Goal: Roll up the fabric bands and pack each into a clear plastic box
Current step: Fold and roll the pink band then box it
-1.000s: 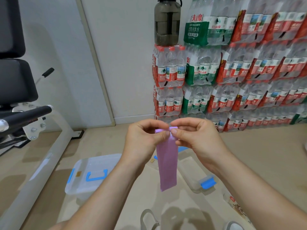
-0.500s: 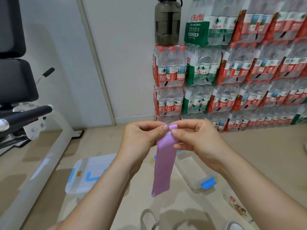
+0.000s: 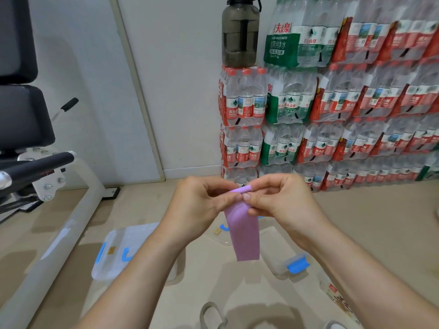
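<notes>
A lilac fabric band [image 3: 242,236] hangs in mid-air in front of me. Its top end is curled into a small tight roll between my fingertips. My left hand [image 3: 197,207] pinches the roll from the left, and my right hand [image 3: 279,203] pinches it from the right, thumbs almost touching. The loose tail drops straight down below the hands. On the floor beneath lie a clear plastic box lid [image 3: 121,251] with blue clips to the left and an open clear box [image 3: 276,256] with a blue latch to the right.
Shrink-wrapped packs of water bottles [image 3: 332,115] are stacked against the back wall, with a dark jug [image 3: 240,32] on top. A workout bench with a white frame [image 3: 42,233] stands at the left. A grey loop [image 3: 211,314] lies near the bottom edge, a printed packet [image 3: 337,298] at the right.
The rolled top end has grown a little and the hanging tail is shorter. The tail swung left half a second ago and now hangs straight again.
</notes>
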Motion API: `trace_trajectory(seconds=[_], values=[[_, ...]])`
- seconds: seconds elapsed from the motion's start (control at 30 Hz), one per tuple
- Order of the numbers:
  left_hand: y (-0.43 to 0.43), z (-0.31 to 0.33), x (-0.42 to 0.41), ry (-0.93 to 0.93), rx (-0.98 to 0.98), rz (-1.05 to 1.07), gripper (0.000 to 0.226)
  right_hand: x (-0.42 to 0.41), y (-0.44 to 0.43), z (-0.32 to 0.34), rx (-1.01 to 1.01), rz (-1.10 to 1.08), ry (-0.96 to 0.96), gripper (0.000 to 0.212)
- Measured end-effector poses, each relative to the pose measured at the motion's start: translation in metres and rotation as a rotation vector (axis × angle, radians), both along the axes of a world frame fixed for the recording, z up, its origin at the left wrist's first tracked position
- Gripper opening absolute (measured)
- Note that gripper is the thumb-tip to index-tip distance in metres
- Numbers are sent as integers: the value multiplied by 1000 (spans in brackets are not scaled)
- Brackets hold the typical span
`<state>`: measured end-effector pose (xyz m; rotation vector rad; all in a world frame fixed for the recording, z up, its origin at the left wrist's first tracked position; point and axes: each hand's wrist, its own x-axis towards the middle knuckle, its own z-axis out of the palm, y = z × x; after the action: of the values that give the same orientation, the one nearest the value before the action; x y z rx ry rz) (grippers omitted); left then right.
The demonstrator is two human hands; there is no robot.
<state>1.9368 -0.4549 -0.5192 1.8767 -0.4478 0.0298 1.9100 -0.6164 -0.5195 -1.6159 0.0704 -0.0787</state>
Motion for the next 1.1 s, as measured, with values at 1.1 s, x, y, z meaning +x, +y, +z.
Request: trace_trajectory(seconds=[1.1], values=[[-6, 3, 0, 291, -293, 39, 4, -4, 1, 3, 8, 17, -40, 11]])
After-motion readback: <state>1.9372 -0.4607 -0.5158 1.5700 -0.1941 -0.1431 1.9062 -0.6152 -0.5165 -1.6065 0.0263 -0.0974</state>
